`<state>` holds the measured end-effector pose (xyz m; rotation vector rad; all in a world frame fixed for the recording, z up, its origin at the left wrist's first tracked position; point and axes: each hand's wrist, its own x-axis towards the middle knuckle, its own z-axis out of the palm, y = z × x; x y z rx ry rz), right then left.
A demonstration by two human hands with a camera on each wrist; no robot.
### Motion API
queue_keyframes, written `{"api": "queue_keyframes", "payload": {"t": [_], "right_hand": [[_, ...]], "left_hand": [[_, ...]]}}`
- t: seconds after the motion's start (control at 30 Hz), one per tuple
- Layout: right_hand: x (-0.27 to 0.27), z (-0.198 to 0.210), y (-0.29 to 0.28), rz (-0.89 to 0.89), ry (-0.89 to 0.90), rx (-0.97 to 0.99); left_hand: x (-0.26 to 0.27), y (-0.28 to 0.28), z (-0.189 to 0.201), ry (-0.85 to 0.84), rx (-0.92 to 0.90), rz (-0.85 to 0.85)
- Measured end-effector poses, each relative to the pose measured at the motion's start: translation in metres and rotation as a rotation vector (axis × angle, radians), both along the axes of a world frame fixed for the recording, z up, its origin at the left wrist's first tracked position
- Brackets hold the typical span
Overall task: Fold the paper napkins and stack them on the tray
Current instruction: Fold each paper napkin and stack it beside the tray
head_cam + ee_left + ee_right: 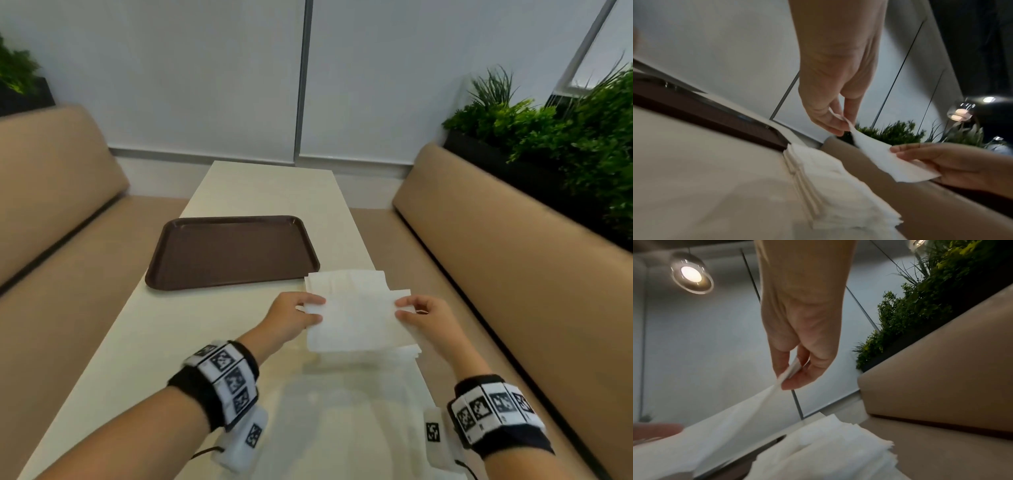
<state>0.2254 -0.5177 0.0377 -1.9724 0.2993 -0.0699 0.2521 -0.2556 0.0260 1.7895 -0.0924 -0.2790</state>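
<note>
A single white napkin [356, 323] is held up just above the table between both hands. My left hand [317, 309] pinches its left edge with thumb and fingers, seen close in the left wrist view [842, 124]. My right hand [400, 308] pinches the right edge, also seen in the right wrist view [785, 378]. Under and behind the held napkin lies a loose pile of napkins [346, 282] by the table's right edge. The brown tray [233, 253] sits to the left of the pile with nothing on it.
The cream table [191, 325] is long and narrow. Tan bench seats [513, 274] run along both sides. Planters with green plants [548, 137] stand behind the right bench back. A white wall closes the far end.
</note>
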Motion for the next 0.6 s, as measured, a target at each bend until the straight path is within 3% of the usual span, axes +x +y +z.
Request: {"api": "queue_keyframes", "payload": {"t": [0.2,0.33,0.5,0.6], "right_hand": [[0.040,-0.041,-0.024,-0.027,0.165,-0.268],[0.048,-0.063,-0.022,-0.027,0.223,-0.365],[0.050,-0.074,-0.016,-0.041,0.246,-0.471],[0.054,-0.073,-0.018,-0.087,0.336,-0.418]], "left_hand": [[0.038,-0.037,-0.049,0.005,0.282,0.003],[0.043,-0.046,-0.068,0.002,0.359,-0.001],[0.043,-0.052,-0.083,-0.011,0.426,0.018],[0.041,-0.055,-0.083,0.020,0.500,0.059]]}}
